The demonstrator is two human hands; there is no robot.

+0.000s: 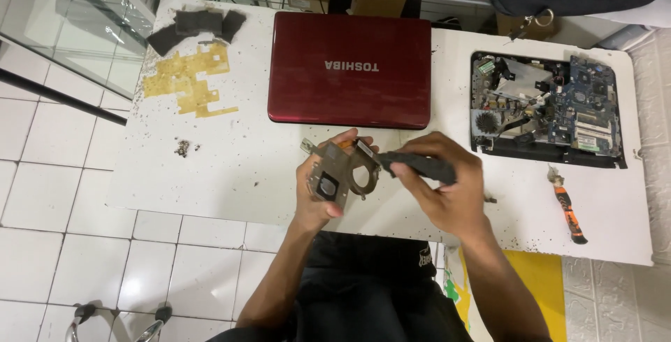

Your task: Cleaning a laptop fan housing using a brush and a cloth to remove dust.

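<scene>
Metal fan housing (340,172) was up in the air, just above the near edge of the white table (231,167). It was a thin, flat piece of brownish metal with a round hole in it and a small dark square part. It looked light and stiff, but thin metal like that could bend, and its edges could be sharp. A good place to hold it looked like the flat outer rim, away from the hole.

The left hand (314,198) held it that way. Its fingers were curled shut around the left side, with the thumb on the front.

The right hand (447,191) was at 3 o'clock from the metal piece. Its fingers were closed around a dark brush (419,165), and the tip of the brush touched the metal piece near the hole. The brush looked light and easy to grip.

At 12 o'clock lay a closed red laptop (349,69). At 2 o'clock sat an opened laptop base (549,108) with its green board and fan showing. At 3 o'clock, past the right hand, lay a screwdriver (570,209) with an orange and black handle. At 10 o'clock were a yellow stain (189,80) and some dark foam pieces (196,26). Little bits of dirt were spread over the table.
</scene>
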